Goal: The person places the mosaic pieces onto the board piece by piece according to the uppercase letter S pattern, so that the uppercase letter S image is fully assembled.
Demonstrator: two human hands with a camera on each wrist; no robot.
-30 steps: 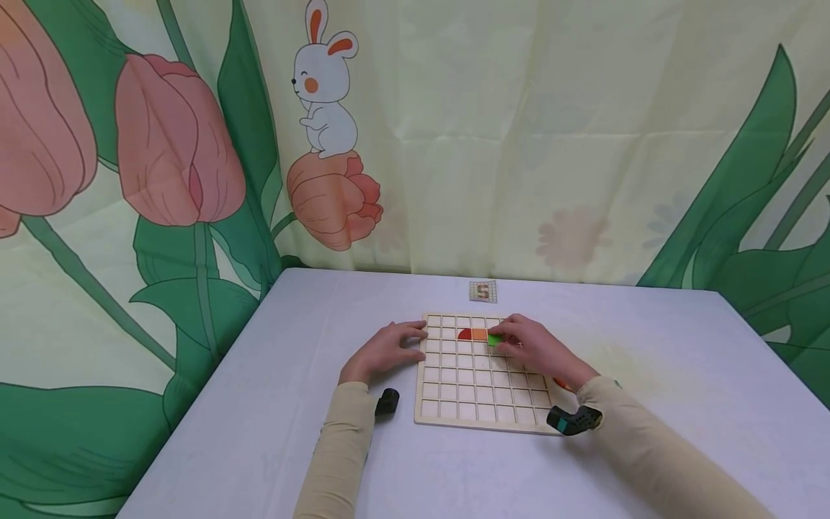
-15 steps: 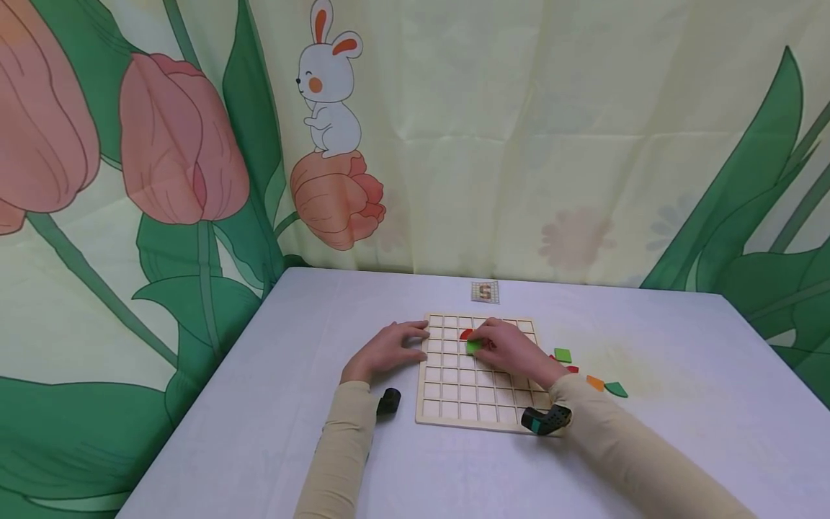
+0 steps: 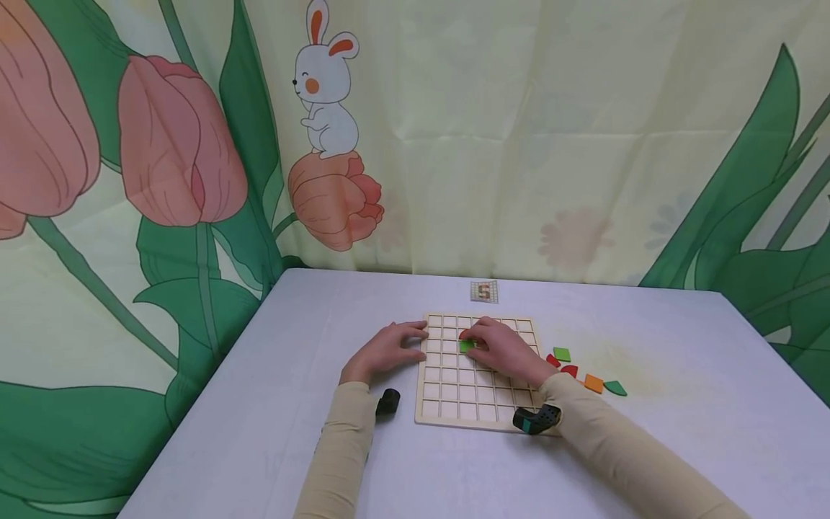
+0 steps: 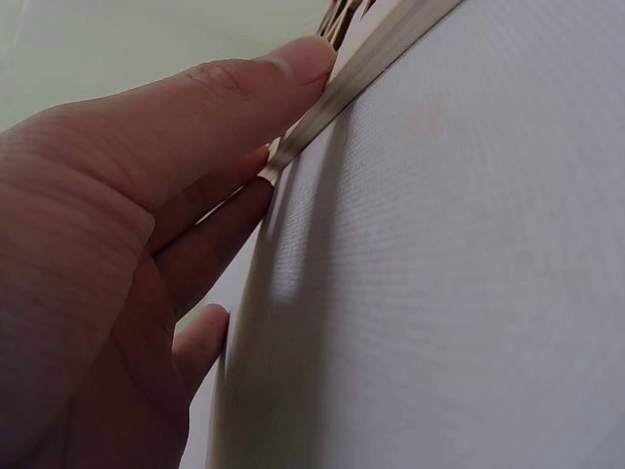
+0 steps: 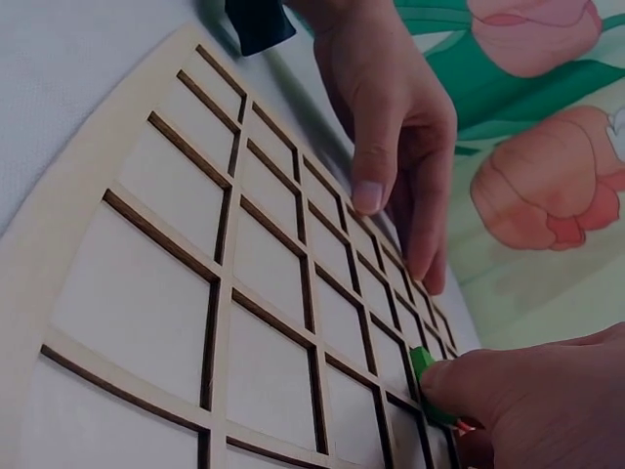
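Note:
A wooden grid board (image 3: 454, 424) lies on the white-covered table. My left hand (image 3: 382, 351) rests at its left edge, fingers fairly straight; the left wrist view shows the thumb touching the wooden rim (image 4: 327, 112). With thumb and fingers my right hand (image 3: 504, 351) pinches a green square tile (image 3: 466, 347). That tile (image 5: 424, 374) is tilted at a grid cell in the right wrist view. Just behind it, a red rounded tile (image 3: 463, 334) shows in the grid, partly covered by the right hand. The cells under that hand are hidden.
Right of the board lie loose tiles: a green square (image 3: 561, 354), red pieces (image 3: 569, 370), an orange square (image 3: 593, 383) and a dark green rounded piece (image 3: 615, 388). A small pattern card (image 3: 484, 291) lies behind the board. A printed curtain (image 3: 467, 144) hangs beyond the table.
My right hand has moved left and slightly nearer with the green square tile, from the orange tile's right side to below the red one. The orange tile is now covered. My left hand stays put.

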